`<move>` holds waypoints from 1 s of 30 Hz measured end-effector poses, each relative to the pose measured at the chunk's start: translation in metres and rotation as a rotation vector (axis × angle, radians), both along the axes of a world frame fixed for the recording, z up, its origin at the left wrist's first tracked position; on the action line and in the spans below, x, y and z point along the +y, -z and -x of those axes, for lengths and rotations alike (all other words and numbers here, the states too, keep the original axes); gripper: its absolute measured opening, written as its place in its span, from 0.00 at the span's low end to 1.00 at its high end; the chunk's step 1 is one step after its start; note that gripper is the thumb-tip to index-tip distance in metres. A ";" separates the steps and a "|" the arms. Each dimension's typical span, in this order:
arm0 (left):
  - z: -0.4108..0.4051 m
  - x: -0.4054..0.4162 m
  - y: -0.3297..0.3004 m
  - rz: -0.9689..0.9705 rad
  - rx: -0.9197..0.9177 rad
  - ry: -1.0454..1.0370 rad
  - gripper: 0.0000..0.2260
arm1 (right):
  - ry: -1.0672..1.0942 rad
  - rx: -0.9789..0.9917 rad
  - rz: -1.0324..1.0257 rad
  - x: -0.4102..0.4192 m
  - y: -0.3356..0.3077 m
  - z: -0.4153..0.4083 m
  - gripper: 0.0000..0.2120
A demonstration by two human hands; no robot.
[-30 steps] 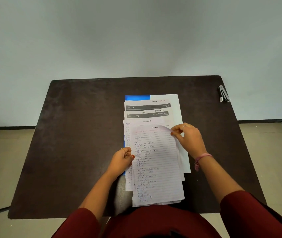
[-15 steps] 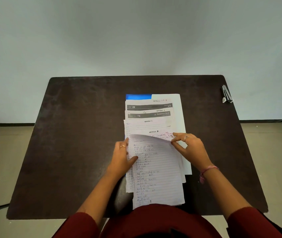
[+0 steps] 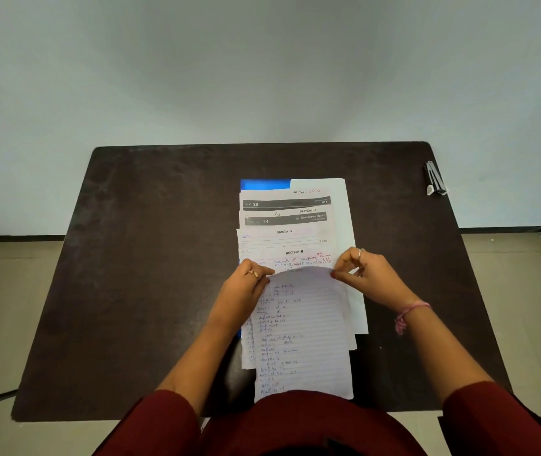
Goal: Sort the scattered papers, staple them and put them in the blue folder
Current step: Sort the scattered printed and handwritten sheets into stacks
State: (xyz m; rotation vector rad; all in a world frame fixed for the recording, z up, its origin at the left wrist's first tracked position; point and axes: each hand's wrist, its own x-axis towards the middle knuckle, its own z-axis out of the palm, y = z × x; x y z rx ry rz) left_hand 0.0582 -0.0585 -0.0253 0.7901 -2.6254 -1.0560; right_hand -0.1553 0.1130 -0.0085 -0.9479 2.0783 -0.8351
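At the near edge of the table (image 3: pixel 150 291) I have the top sheet (image 3: pixel 302 330) by its far end, and that end has come a good way toward me since a second ago: then it lay nearly flat and covered the page under it, now it bows up and back. My right hand (image 3: pixel 366 278) pinches its right corner between thumb and forefinger; my left hand (image 3: pixel 246 291), which sat lower on the left margin a second ago, has moved up to the top left corner, fingers curled on the paper's edge. With the sheet peeled back I can read the heading on the next page (image 3: pixel 295 258), so I judge I am still sorting by section, nowhere near stapling.

The papers (image 3: pixel 287 222) lie fanned in one stack mid-table, headings stepped one below another. They sit on the blue folder (image 3: pixel 264 184), of which only a far left corner and a sliver by my left wrist show. My lifted sheet hangs over the near edge onto my lap.

A stapler (image 3: pixel 433 179), as I take it, lies at the far right edge, well apart from the stack; I would have to reach for it. Since the stack buries the folder, I think it must be cleared off before the folder can be opened.
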 end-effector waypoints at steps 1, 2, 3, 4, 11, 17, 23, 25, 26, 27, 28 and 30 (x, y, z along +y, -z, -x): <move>0.001 -0.001 0.000 -0.008 -0.009 -0.009 0.10 | -0.021 0.039 -0.011 -0.002 0.000 -0.001 0.08; 0.003 -0.002 -0.001 -0.019 -0.009 -0.014 0.10 | -0.045 0.079 -0.020 -0.005 0.001 -0.002 0.12; 0.004 -0.003 -0.001 -0.036 -0.011 -0.018 0.10 | -0.058 0.104 -0.022 -0.007 0.001 -0.003 0.16; 0.006 -0.004 -0.001 -0.057 -0.021 -0.023 0.10 | -0.056 0.103 -0.013 -0.010 0.002 -0.004 0.19; 0.015 -0.011 -0.005 -0.035 -0.161 0.001 0.09 | 0.011 0.013 0.007 -0.026 0.005 0.003 0.13; 0.010 -0.013 0.006 -0.066 -0.110 0.043 0.15 | 0.134 -0.282 -0.053 -0.035 0.014 0.015 0.18; -0.010 -0.008 0.006 0.115 0.022 0.177 0.06 | 0.092 -0.267 -0.092 -0.041 0.016 0.025 0.11; -0.014 -0.010 0.009 0.151 0.018 0.221 0.06 | 0.076 -0.260 -0.107 -0.041 0.016 0.026 0.12; -0.014 -0.011 0.008 0.149 0.026 0.220 0.07 | 0.069 -0.263 -0.104 -0.042 0.016 0.026 0.12; -0.013 -0.011 0.008 0.143 0.033 0.220 0.06 | 0.068 -0.274 -0.094 -0.042 0.015 0.025 0.11; -0.013 -0.011 0.008 0.139 0.042 0.226 0.05 | 0.064 -0.292 -0.081 -0.041 0.013 0.024 0.11; -0.012 -0.011 0.009 0.144 0.059 0.229 0.06 | 0.025 -0.365 -0.066 -0.038 0.005 0.022 0.10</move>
